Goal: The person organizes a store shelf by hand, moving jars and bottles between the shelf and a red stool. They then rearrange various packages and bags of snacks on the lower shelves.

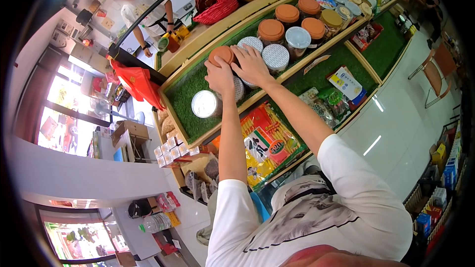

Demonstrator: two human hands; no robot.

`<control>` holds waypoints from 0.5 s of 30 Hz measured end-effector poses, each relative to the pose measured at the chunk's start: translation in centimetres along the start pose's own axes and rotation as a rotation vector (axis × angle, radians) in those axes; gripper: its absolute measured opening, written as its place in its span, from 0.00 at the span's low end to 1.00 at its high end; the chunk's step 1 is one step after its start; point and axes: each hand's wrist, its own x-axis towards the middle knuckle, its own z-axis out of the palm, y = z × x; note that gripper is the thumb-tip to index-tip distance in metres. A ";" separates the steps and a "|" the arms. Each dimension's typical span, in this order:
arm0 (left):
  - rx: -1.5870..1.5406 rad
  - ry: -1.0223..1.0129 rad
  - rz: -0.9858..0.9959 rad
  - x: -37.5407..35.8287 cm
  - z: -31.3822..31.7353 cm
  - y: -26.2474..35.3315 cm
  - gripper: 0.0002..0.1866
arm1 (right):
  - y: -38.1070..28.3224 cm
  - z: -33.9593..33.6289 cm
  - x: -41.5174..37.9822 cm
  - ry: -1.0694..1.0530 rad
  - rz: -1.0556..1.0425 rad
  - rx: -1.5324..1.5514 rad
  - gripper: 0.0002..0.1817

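I see my left hand (219, 76) clamped on an orange-lidded jar (221, 55); my right hand (251, 65) rests spread across the neighbouring white-lidded jars (275, 57) on the shelf (185, 96).

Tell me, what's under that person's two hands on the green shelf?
The left hand rests on a jar with an orange lid; the right hand lies on white-lidded jars. The hands cover the jars' sides, so their contents cannot be seen.
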 end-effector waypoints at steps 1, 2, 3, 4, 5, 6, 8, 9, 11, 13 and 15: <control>0.000 0.001 0.003 0.0 0.0 0.0 0.29 | 0.1 -0.1 0.0 -0.011 -0.002 -0.005 0.33; 0.002 0.001 0.002 0.0 0.0 0.0 0.29 | 0.1 -0.1 0.0 -0.021 -0.004 -0.011 0.33; 0.003 0.001 0.001 0.0 0.0 0.0 0.29 | 0.1 -0.1 0.0 -0.025 -0.002 -0.007 0.34; 0.005 0.002 0.000 0.0 0.0 0.0 0.29 | 0.1 -0.1 0.0 -0.030 0.000 -0.003 0.34; 0.006 0.003 -0.001 0.1 0.1 -0.1 0.29 | 0.1 0.0 0.0 -0.035 0.002 0.001 0.34; 0.007 0.004 -0.001 0.1 0.2 -0.1 0.29 | 0.1 0.1 0.0 -0.034 0.000 -0.002 0.34; 0.010 0.001 -0.002 0.2 0.2 -0.1 0.29 | 0.3 0.2 0.0 -0.033 -0.004 -0.007 0.35; 0.014 -0.002 -0.003 0.2 0.2 -0.1 0.29 | 0.3 0.3 0.0 -0.031 -0.013 -0.013 0.35; 0.016 -0.002 -0.005 0.1 0.1 -0.1 0.30 | 0.4 0.3 -0.1 -0.026 -0.030 -0.023 0.35; 0.014 0.006 -0.006 0.1 0.1 0.0 0.31 | 0.4 0.2 -0.1 -0.028 -0.037 -0.020 0.35; 0.012 0.013 0.002 0.2 0.2 -0.2 0.31 | 0.5 0.3 -0.1 -0.025 -0.045 -0.020 0.36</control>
